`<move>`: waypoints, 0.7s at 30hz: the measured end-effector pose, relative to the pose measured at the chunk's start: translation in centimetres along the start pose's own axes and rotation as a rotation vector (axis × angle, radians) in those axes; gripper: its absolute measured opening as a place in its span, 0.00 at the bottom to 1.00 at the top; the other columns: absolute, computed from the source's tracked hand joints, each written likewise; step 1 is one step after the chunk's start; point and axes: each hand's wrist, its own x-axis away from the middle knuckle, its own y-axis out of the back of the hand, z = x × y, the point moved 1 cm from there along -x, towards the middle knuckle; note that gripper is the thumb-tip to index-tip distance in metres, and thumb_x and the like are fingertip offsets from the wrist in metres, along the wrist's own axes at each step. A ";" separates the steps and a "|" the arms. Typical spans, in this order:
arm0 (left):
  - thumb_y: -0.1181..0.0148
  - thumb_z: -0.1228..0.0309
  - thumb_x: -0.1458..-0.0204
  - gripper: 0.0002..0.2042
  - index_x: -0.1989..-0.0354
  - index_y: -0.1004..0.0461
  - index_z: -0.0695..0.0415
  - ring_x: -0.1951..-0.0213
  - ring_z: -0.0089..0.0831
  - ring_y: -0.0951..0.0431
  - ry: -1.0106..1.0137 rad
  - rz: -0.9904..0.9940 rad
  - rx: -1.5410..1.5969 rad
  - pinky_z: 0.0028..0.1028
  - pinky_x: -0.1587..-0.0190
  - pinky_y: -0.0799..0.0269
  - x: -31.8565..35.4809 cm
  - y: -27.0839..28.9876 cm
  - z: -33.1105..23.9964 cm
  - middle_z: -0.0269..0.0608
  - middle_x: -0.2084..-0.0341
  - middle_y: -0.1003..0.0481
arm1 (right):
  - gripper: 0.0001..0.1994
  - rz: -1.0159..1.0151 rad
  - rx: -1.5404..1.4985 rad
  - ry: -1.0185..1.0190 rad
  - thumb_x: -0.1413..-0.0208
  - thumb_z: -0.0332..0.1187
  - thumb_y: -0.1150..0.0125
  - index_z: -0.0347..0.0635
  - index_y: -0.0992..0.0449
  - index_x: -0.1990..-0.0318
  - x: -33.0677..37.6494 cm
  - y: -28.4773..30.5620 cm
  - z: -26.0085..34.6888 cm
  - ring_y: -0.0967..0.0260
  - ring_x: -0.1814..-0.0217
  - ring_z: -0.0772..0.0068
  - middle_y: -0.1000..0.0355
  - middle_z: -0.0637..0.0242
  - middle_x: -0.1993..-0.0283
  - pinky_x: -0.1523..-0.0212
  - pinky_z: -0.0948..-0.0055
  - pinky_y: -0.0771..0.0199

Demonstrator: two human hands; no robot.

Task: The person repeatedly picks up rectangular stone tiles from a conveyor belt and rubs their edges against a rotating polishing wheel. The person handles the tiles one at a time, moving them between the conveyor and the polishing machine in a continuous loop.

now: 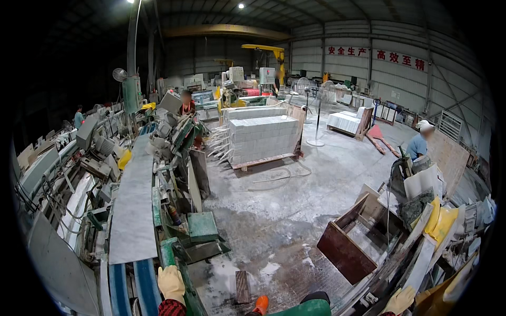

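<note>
My left hand [171, 284], in a cream glove, rests on the green edge [192, 292] of the machine beside the conveyor. Its fingers lie forward and hold nothing that I can see. Just left of it run blue conveyor belts [146, 284], carrying a long grey-white stone slab [133, 210]. At the lower right, my right hand [400, 300], gloved alike, lies with fingers stretched out against the long frame [421, 263] of another machine. Nothing shows in that hand.
A wooden crate [342, 253] stands on the wet floor at right, and a wood block [242, 287] lies near my orange boot [261, 304]. Stacked pale slabs [263, 139] sit on a pallet ahead. People work at left and by the right machine [417, 145].
</note>
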 end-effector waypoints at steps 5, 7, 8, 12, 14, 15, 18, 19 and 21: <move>0.46 0.66 0.37 0.08 0.63 0.22 0.54 0.51 0.41 0.22 -0.018 0.008 0.017 0.43 0.33 0.37 0.0 -0.7 0.2 0.41 0.63 0.21 | 0.22 -0.044 0.038 0.070 0.34 0.51 0.45 0.41 0.16 0.51 0.7 0.2 -0.1 0.22 0.47 0.46 0.19 0.52 0.50 0.53 0.45 0.24; 0.45 0.66 0.38 0.08 0.64 0.23 0.54 0.52 0.41 0.22 -0.017 -0.011 0.001 0.43 0.33 0.37 -0.1 -0.8 0.2 0.41 0.64 0.21 | 0.24 0.150 -0.020 -0.006 0.33 0.49 0.45 0.36 0.22 0.44 0.4 1.4 0.1 0.27 0.40 0.44 0.23 0.48 0.43 0.43 0.47 0.29; 0.45 0.66 0.38 0.08 0.64 0.23 0.54 0.53 0.41 0.22 -0.021 -0.034 0.003 0.43 0.33 0.37 0.0 -0.9 0.3 0.41 0.64 0.21 | 0.24 0.292 -0.086 -0.084 0.32 0.45 0.46 0.33 0.26 0.39 0.3 1.2 0.3 0.33 0.34 0.43 0.27 0.45 0.38 0.36 0.48 0.35; 0.46 0.66 0.38 0.08 0.63 0.23 0.55 0.53 0.42 0.23 -0.018 -0.021 0.054 0.43 0.33 0.37 -0.1 -0.4 0.1 0.42 0.63 0.21 | 0.26 0.468 -0.200 -0.168 0.31 0.43 0.47 0.29 0.31 0.34 0.6 1.3 0.2 0.39 0.27 0.41 0.33 0.43 0.30 0.29 0.49 0.41; 0.46 0.67 0.37 0.08 0.62 0.23 0.55 0.53 0.43 0.22 -0.036 -0.094 0.087 0.45 0.32 0.37 0.1 -0.9 0.3 0.43 0.63 0.22 | 0.26 0.457 -0.231 -0.147 0.30 0.43 0.47 0.29 0.30 0.36 0.5 1.8 0.2 0.38 0.29 0.40 0.31 0.42 0.33 0.29 0.48 0.41; 0.46 0.67 0.37 0.07 0.62 0.23 0.55 0.53 0.43 0.22 -0.042 -0.081 0.092 0.45 0.32 0.37 -0.1 -1.1 -0.2 0.43 0.63 0.22 | 0.25 0.370 -0.233 -0.120 0.30 0.43 0.47 0.29 0.29 0.36 1.1 0.4 -0.6 0.37 0.30 0.41 0.30 0.42 0.34 0.29 0.48 0.40; 0.45 0.67 0.37 0.07 0.61 0.24 0.56 0.53 0.44 0.22 -0.065 -0.061 0.103 0.46 0.31 0.37 -0.4 -1.4 -1.0 0.44 0.63 0.22 | 0.23 0.128 -0.278 -0.020 0.31 0.43 0.45 0.29 0.25 0.41 3.2 -2.7 -2.7 0.33 0.36 0.40 0.26 0.42 0.42 0.34 0.47 0.37; 0.45 0.67 0.37 0.07 0.61 0.24 0.56 0.53 0.44 0.22 -0.069 -0.062 0.093 0.46 0.31 0.37 -0.3 -1.7 -0.3 0.44 0.63 0.22 | 0.22 0.246 -0.419 -0.023 0.33 0.43 0.42 0.30 0.22 0.44 2.2 -1.6 -3.0 0.32 0.39 0.40 0.25 0.43 0.44 0.36 0.48 0.35; 0.45 0.67 0.37 0.07 0.61 0.23 0.56 0.52 0.44 0.22 -0.047 -0.077 0.058 0.46 0.31 0.37 0.5 -1.0 1.4 0.44 0.63 0.22 | 0.21 0.683 -0.555 -0.223 0.35 0.44 0.40 0.33 0.20 0.47 -1.1 -1.4 -2.0 0.31 0.41 0.39 0.25 0.45 0.46 0.39 0.48 0.33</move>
